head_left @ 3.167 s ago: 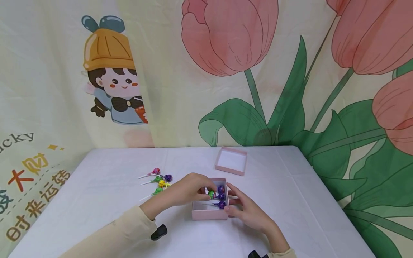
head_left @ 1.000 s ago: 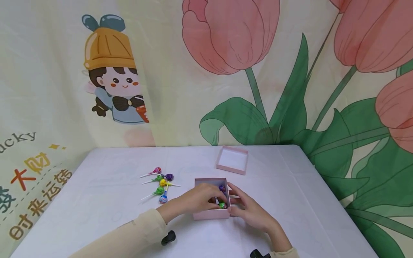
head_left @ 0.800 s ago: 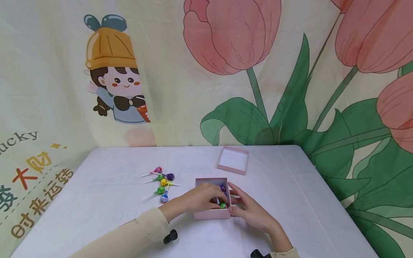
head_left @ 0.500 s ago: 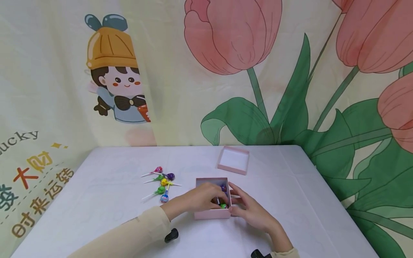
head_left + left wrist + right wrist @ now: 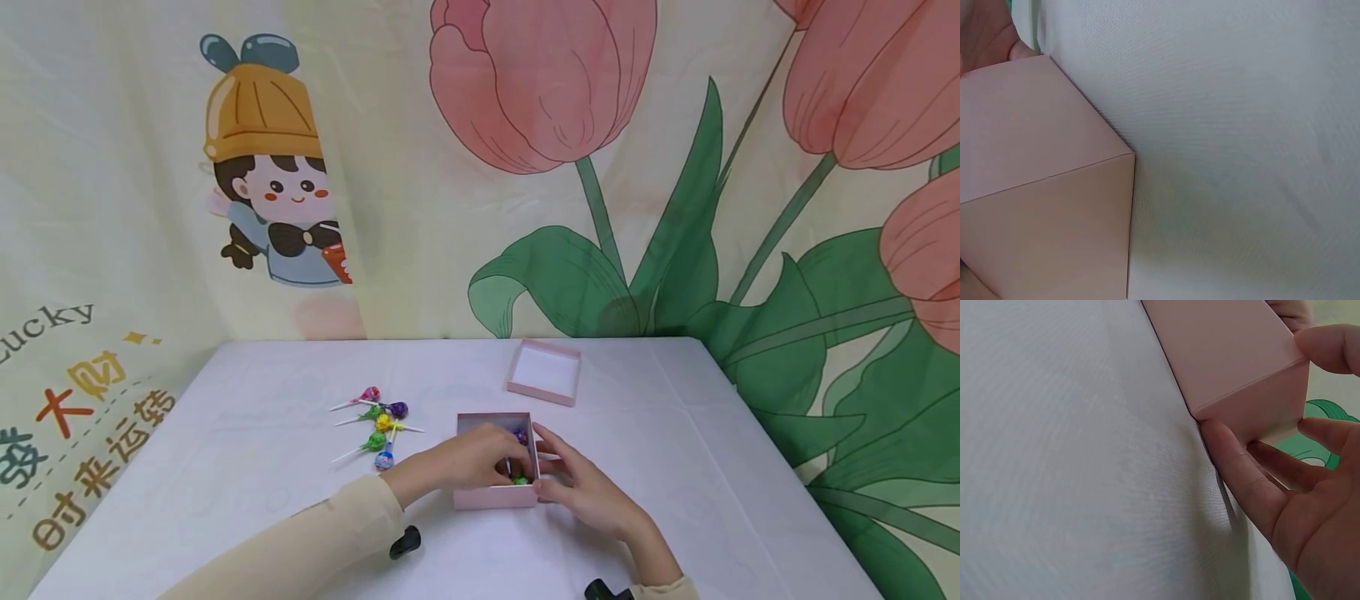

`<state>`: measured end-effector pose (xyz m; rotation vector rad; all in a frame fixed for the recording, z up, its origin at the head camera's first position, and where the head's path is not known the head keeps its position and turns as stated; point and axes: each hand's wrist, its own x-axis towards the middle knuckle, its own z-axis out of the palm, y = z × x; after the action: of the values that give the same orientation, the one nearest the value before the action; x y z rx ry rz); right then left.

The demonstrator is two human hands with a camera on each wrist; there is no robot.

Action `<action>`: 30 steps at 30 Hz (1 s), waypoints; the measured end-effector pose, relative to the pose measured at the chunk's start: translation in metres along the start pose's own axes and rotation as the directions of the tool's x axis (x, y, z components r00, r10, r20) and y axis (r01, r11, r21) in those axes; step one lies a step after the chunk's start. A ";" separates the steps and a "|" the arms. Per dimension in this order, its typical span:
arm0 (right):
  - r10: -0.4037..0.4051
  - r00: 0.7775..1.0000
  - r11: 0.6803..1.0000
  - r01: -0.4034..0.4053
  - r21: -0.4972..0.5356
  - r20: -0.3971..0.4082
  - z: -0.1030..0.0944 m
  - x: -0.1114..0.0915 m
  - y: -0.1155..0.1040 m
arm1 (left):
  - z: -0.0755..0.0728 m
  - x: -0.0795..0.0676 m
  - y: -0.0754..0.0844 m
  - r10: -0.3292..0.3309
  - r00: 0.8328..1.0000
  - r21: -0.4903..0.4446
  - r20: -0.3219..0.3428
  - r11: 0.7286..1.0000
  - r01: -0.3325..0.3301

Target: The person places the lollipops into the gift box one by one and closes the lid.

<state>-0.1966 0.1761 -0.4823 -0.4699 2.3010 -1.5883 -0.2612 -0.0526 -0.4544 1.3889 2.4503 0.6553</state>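
In the head view, my left hand (image 5: 476, 457) reaches into an open pink box (image 5: 495, 498). Its curled finger and thumb pinch a green lollipop (image 5: 519, 481) low in the near right corner. Purple lollipops (image 5: 521, 437) show farther back along the right wall; the hand covers much of the inside. My right hand (image 5: 581, 483) rests its extended fingers along the outside of the box's right wall, the thumb at the near corner. The right wrist view shows those fingertips against the pink box (image 5: 1241, 356). Only the outer walls of the box (image 5: 1047, 219) fill the left wrist view, contents hidden.
Left of the box lies a loose pile of lollipops, including a pink one (image 5: 371, 393), a yellow one (image 5: 383, 422) and a blue one (image 5: 384, 460). The pink lid (image 5: 543, 372) sits behind the box, white inside facing up. A white cloth (image 5: 262, 433) covers the table.
My left hand has carried the green lollipop from mid-box to the near right corner, past the purple ones. Over the last second it barely moves. The right hand stays at the box.
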 end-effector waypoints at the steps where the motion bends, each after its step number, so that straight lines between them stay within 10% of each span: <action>1: 0.000 1.000 1.000 0.000 -0.003 0.000 0.000 0.000 0.000 | 0.000 0.001 0.000 -0.001 1.000 0.000 0.000 1.000 0.001; 19: 0.007 1.000 1.000 -0.007 0.024 0.010 0.001 0.000 -0.001 | -0.004 -0.007 -0.002 0.000 1.000 -0.015 -0.027 1.000 -0.001; 30: 0.020 1.000 1.000 -0.020 -0.016 -0.015 0.001 0.002 -0.002 | -0.044 -0.036 -0.009 -0.044 0.977 -0.029 -0.206 0.999 0.039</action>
<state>-0.1975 0.1740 -0.4813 -0.4392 2.3237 -1.5707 -0.2677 -0.0991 -0.4206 1.3157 2.6122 0.8566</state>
